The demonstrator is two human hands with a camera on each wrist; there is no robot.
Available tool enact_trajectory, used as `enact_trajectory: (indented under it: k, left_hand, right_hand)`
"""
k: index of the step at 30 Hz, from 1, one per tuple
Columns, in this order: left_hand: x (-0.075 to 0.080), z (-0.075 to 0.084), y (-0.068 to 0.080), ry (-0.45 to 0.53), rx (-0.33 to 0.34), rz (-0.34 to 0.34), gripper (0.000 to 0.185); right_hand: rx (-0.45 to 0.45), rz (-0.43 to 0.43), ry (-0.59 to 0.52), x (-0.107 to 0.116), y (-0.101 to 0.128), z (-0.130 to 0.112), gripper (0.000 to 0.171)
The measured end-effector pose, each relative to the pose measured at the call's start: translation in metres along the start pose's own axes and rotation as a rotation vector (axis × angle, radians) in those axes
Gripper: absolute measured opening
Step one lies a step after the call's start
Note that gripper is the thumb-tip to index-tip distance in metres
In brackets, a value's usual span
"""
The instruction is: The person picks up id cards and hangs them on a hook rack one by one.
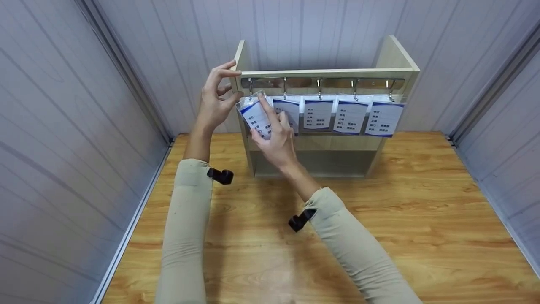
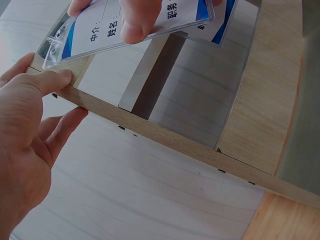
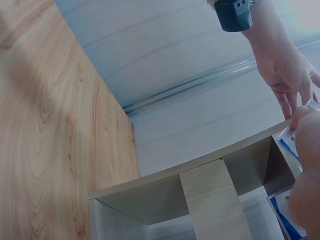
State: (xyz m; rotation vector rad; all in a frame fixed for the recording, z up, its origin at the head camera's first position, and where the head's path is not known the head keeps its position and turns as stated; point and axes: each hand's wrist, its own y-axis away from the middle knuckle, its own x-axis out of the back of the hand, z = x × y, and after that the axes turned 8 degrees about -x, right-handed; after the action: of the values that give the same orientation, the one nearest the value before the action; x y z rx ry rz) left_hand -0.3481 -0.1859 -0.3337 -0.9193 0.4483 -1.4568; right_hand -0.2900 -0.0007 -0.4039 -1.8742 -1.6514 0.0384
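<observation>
Right hand [image 1: 276,141] pinches badge [image 1: 256,118] at leftmost hook [image 1: 250,88]; left hand [image 1: 215,101] grips rack [image 1: 325,72] corner. Next likely: align badge slot with hook.

A clear plastic badge holder [image 1: 256,116] with a white card edged in blue and printed with dark characters was held tilted at the leftmost hook [image 1: 250,88] of the wooden rack [image 1: 325,72]. It was pinched by the right hand [image 1: 275,137]. The rack's top left corner was gripped by the left hand [image 1: 216,100].
</observation>
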Motion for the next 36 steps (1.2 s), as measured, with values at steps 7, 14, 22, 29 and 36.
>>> enact_trajectory:
  k: [7, 14, 22, 29, 36]
  left_hand:
    - [0.0009, -0.0010, 0.0004, -0.012, -0.001, -0.008, 0.043]
    - [0.0025, -0.0016, -0.0009, 0.014, -0.003, -0.006, 0.045]
    - [0.0030, -0.0026, -0.0007, 0.024, 0.004, 0.009, 0.045]
    - [0.0019, -0.0024, -0.0001, 0.038, 0.009, 0.010, 0.045]
    - [-0.0001, -0.0030, -0.0028, 0.034, 0.013, 0.003, 0.043]
  right_hand:
    - [-0.021, 0.012, 0.060, -0.0006, -0.0003, -0.0024, 0.085]
    - [0.007, 0.054, 0.125, -0.0039, -0.0021, -0.0029, 0.083]
    - [-0.049, 0.034, 0.160, -0.0070, -0.0039, -0.0064, 0.086]
    - [-0.078, 0.018, 0.159, -0.0076, -0.0054, -0.0065, 0.088]
    - [-0.064, 0.003, 0.130, -0.0099, -0.0039, 0.0012, 0.093]
